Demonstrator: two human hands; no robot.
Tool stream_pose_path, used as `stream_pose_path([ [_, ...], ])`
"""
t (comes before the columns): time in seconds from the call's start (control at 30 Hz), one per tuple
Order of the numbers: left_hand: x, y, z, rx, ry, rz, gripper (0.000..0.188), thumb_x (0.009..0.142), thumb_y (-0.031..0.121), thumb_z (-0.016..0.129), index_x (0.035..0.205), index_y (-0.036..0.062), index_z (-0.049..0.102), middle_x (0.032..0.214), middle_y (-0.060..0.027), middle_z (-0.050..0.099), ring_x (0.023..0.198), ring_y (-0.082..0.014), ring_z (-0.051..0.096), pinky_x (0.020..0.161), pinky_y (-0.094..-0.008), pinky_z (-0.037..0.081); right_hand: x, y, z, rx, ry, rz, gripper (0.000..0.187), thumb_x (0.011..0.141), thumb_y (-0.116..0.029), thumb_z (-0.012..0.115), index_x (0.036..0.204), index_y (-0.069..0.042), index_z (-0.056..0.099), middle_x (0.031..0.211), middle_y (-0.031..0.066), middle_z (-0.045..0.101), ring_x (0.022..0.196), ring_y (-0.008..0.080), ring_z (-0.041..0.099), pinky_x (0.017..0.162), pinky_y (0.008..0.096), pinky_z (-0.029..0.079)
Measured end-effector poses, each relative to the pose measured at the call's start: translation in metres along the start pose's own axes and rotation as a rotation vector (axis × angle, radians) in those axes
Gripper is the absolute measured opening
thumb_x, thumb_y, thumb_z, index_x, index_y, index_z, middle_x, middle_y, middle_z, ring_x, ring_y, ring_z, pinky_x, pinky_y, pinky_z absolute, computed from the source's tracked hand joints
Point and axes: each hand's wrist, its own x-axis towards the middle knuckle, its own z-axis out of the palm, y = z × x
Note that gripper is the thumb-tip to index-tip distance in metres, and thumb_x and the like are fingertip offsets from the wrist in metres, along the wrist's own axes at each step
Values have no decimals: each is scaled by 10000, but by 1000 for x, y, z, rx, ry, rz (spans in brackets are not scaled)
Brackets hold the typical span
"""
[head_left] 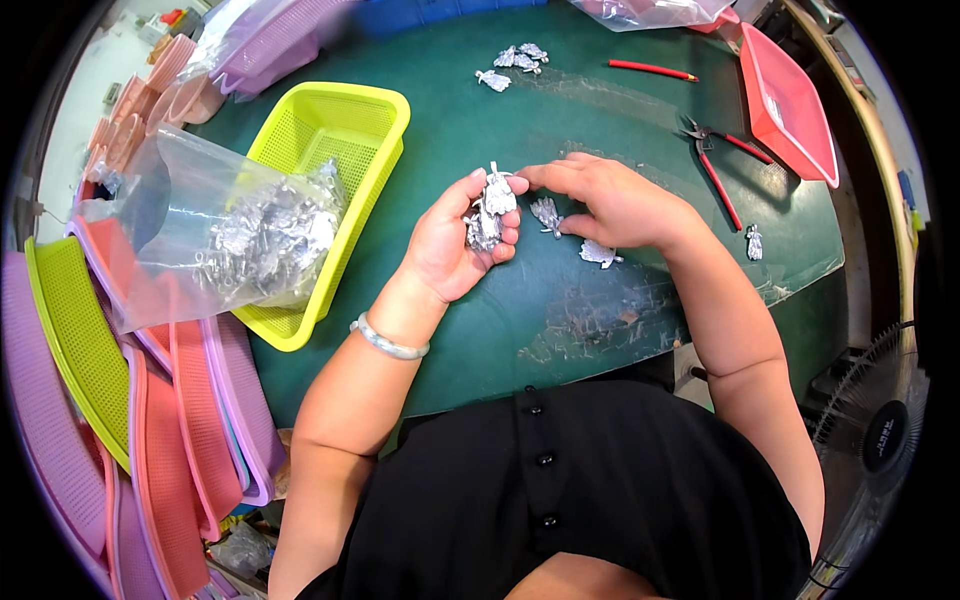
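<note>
The small silver metal figures (487, 213) lie in the left hand (455, 240), just beside the right hand (605, 200); the left hand is half closed around them; the right hand is nearly flat on the green table (600, 310), fingertips touching the top figure; a clear plastic bag (220, 230) of the same silver pieces rests over the yellow basket (345, 120), on the left

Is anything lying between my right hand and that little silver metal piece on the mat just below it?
Nothing visible. The right hand rests on the green mat, and the silver piece lies bare just under its thumb side, with no tool or basket between them.
</note>
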Motion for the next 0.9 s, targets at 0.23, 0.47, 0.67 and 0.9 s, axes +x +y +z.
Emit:
stream_pose_path([
  [0.23, 0, -1, 1, 16, 6, 7, 373, 914, 340, 399, 1035, 19, 546, 718, -65, 563, 592, -141, 522, 496, -235, 447, 1, -2, -1, 44, -35, 42, 489, 628, -19, 655, 1097, -82, 529, 946, 50, 606, 853, 276, 532, 769, 372, 446],
  [0.47, -1, -1, 3, 22, 16, 8, 374, 915, 343, 399, 1031, 20, 546, 711, -63, 560, 592, -139, 525, 491, -233, 447, 1, -1, 0, 16, -7, 8, 466, 628, -19, 652, 1075, -73, 534, 916, 59, 599, 858, 275, 538, 750, 373, 452],
  [0.67, 1, -1, -2, 12, -11, 27, 364, 901, 330, 417, 1022, 12, 545, 763, -86, 576, 606, -154, 540, 493, -249, 452, 1, -1, 1, 12, 55, -7, 545, 626, -10, 648, 1147, -72, 497, 911, 102, 570, 826, 272, 545, 722, 360, 456],
  [0.9, -1, -1, 6, 15, 101, 94, 313, 863, 256, 434, 1024, 8, 537, 840, -104, 600, 702, -222, 594, 574, -299, 504, 3, -4, 0, 181, 263, 46, 605, 639, 11, 647, 1209, -82, 466, 849, 52, 499, 714, 161, 482, 647, 266, 441],
])
